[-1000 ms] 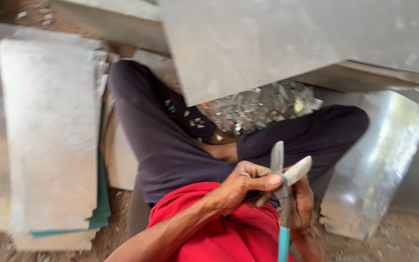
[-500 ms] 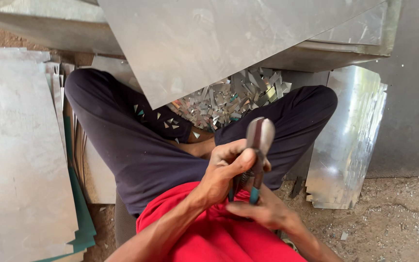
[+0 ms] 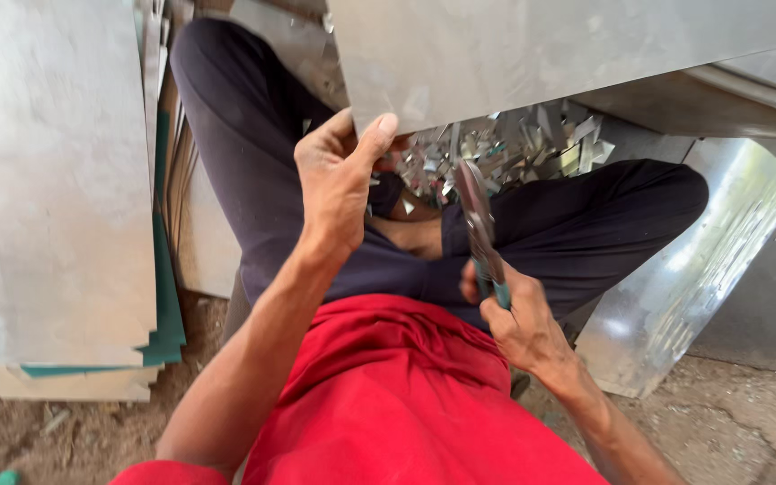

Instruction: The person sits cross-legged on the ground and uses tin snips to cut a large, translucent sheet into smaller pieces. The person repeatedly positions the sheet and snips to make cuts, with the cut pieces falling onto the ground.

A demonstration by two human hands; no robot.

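Over the lap, head view: left hand pinches the lower corner of a large dull-grey metal sheet, thumb on top, fingers underneath. Sheet is flat, matte, lightly scuffed, tilted over the crossed legs. Right hand is wrapped tight around teal-handled tin snips, blades pointing up toward the sheet edge, not touching it. Shiny offcuts piled between the knees. Stacked sheets lie left.

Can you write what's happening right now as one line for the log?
left hand: grips corner of metal sheet | right hand: holds tin snips, blades toward sheet | scraps: piled between legs
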